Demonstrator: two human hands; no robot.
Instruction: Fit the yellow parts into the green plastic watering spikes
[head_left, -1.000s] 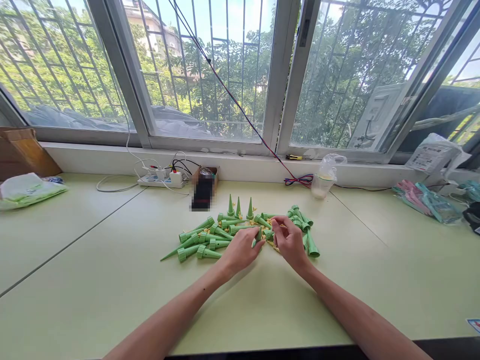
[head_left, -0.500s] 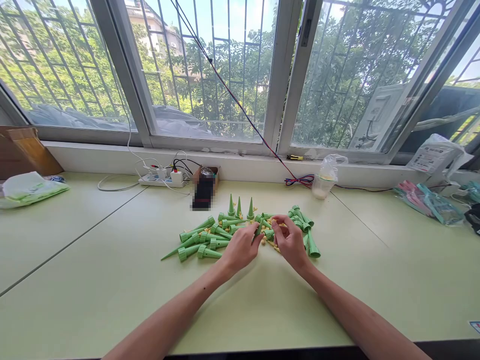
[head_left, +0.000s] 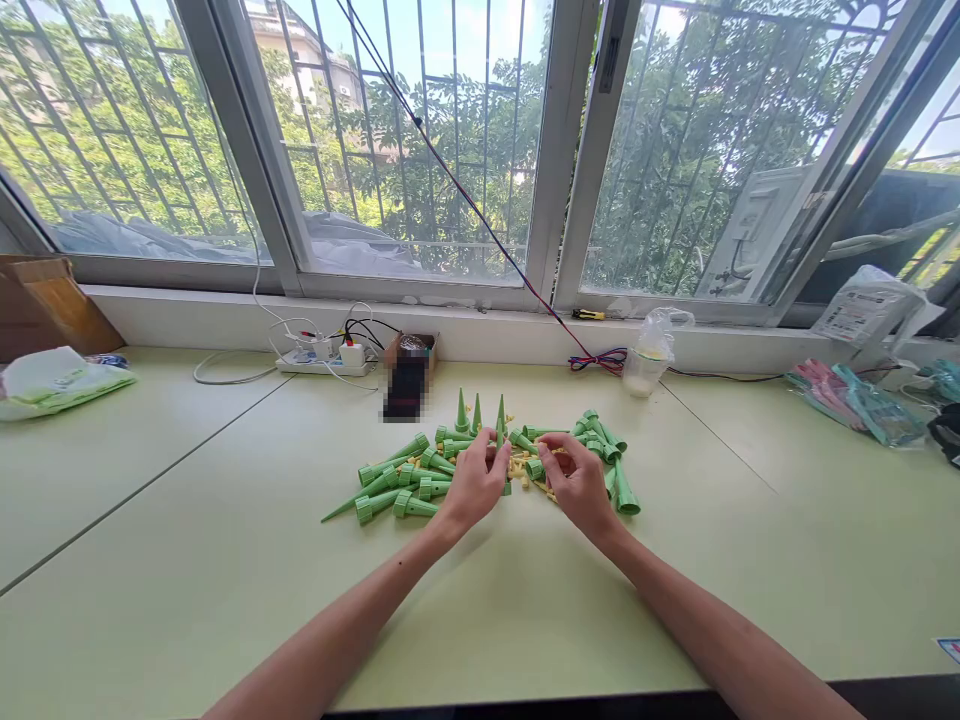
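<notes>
My left hand (head_left: 478,482) is closed around a green plastic watering spike (head_left: 500,434), which stands roughly upright with its point up. Just to the right, my right hand (head_left: 574,475) makes a pinch over the pile. Something small and yellowish seems to be at its fingertips, too small to make out. Small yellow plastic pieces (head_left: 525,466) lie scattered between the hands. Left of my left hand, several capped green spikes (head_left: 416,505) lie on their sides. Behind it, three green spikes (head_left: 461,412) stand on end. More green cone parts (head_left: 626,492) are heaped beside my right hand.
A pale green table (head_left: 247,560) bears everything. At the back are a power strip (head_left: 322,362), a small cardboard box with a blurred dark object (head_left: 405,390), a plastic cup with a bag (head_left: 643,370) and coiled wires (head_left: 600,360). Plastic packets (head_left: 862,400) lie at right.
My left hand has shifted slightly left, and the spike in it has turned from tilted to nearly upright. My right hand has moved a little left, still pinching.
</notes>
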